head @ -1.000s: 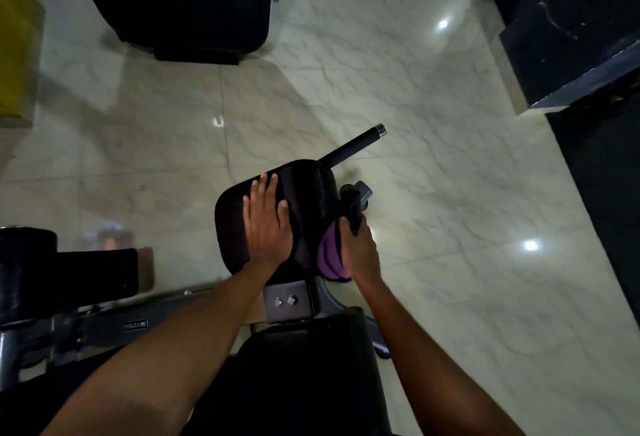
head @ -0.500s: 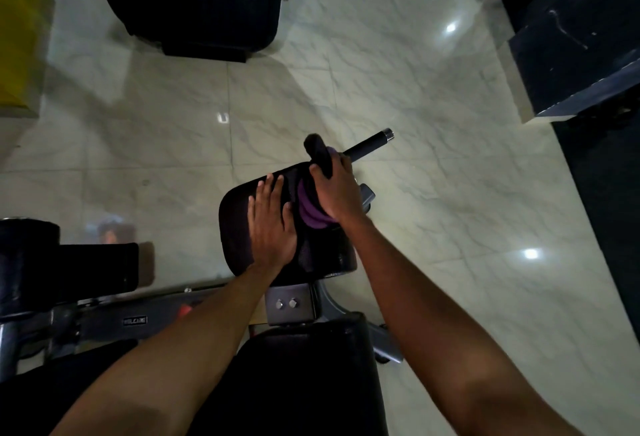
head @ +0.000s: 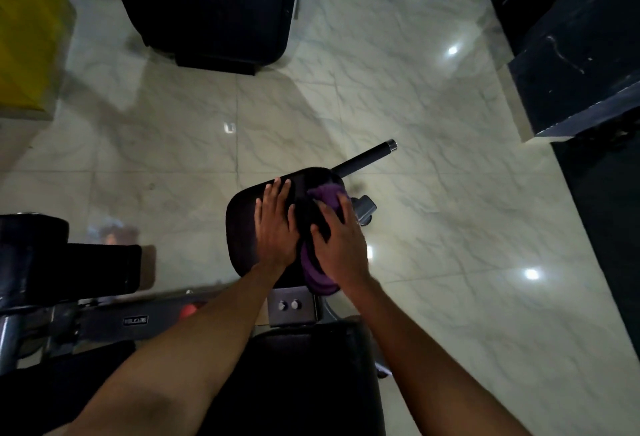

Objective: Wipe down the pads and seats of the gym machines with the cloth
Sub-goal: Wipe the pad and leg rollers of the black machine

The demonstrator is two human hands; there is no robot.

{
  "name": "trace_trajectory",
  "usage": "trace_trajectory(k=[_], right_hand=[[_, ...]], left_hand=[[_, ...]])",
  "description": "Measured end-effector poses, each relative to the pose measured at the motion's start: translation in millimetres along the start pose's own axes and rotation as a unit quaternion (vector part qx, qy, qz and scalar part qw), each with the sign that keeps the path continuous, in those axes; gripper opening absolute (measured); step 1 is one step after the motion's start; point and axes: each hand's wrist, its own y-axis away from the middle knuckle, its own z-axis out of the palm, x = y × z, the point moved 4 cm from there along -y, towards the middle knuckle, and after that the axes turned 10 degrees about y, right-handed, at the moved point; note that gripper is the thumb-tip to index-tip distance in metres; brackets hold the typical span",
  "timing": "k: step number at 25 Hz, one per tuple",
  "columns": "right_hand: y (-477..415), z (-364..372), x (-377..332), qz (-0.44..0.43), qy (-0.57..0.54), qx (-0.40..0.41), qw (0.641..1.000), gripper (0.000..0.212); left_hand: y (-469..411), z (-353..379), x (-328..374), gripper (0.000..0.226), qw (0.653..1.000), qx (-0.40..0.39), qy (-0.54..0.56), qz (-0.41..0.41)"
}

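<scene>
I see the left grip point(head: 275, 231) lying flat and wide on the black pad point(head: 242, 227), fingers straight. The right grip point(head: 341, 248) is spread over the purple cloth point(head: 320, 281), pressing it onto the pad's right half, just beside the left grip, fingers barely bent. A black handle bar point(head: 367, 156) juts out beyond the pad.

A small dark rectangular nameplate point(head: 135, 320) is sitting on the grey metal frame bar point(head: 104, 326) of the gym machine. It is showing one short word in pale capitals, and blur is keeping the letters from being read with certainty.
</scene>
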Motion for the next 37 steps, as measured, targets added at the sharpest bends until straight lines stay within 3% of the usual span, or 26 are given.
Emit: trace_trajectory(k=[5,10,20,29,37], right_hand=[[-45.2,-5.6,-13.6,0.005,0.049,-0.013,0.999,0.055],[8.3,-5.8,-9.8,0.009,0.040,0.001,0.999,0.058],[68.0,-31.0,-38.5,-0.131,0.084,-0.060,0.986,0.057],[127.2,3.3,-166.4,-0.260,0.069,-0.110,0.957,0.056],[204.3,84.6,-288.2,-0.344,0.087,-0.208,0.912,0.054]], left_hand=[[0.5,-0.3,0.9,0.061,0.999,-0.031,-0.002,-0.008],[19.3,-16.0,3.9,0.048,0.999,-0.032,0.004,-0.017],[135.2,-91.2,-22.5,0.045,0.994,-0.008,-0.030,-0.102],[212.9,-205.3,-56.2,0.044,0.983,0.068,-0.043,-0.164],[315.2,-331.1,-130.5,0.043,0.947,0.176,-0.030,-0.267]])
